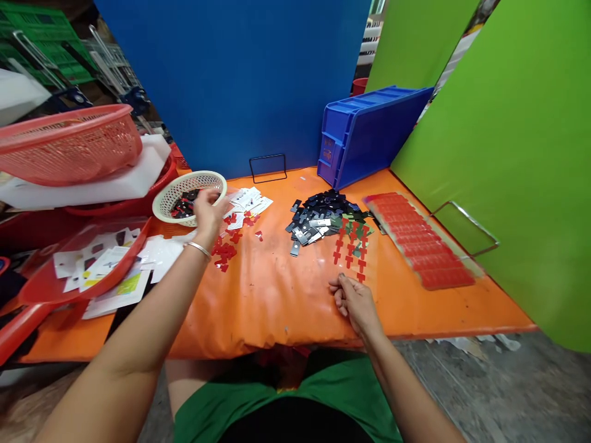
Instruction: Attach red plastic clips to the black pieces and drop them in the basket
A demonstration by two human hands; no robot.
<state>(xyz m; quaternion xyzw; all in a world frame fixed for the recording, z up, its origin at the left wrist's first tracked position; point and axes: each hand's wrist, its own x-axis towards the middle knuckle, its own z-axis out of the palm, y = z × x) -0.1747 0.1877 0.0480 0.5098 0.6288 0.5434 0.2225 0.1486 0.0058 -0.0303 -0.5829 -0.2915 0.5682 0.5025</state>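
My left hand (207, 212) reaches out over the rim of a cream mesh basket (172, 197) that holds small black and red parts; whether its fingers hold anything I cannot see. My right hand (353, 301) rests on the orange table (277, 289), fingers curled and pinched on a small dark piece at its fingertips. Just beyond it stand rows of red cross-shaped pieces (351, 246) beside a heap of black and silver flat parts (318, 218). Loose red pieces (226, 249) lie beneath my left wrist.
A tray of red strips (420, 240) lies at the right, by a green panel (508, 160). A blue bin (369, 132) leans at the back. White paper slips (249, 200), a red mesh basket (69, 144) and a red tray with papers (87, 264) sit left.
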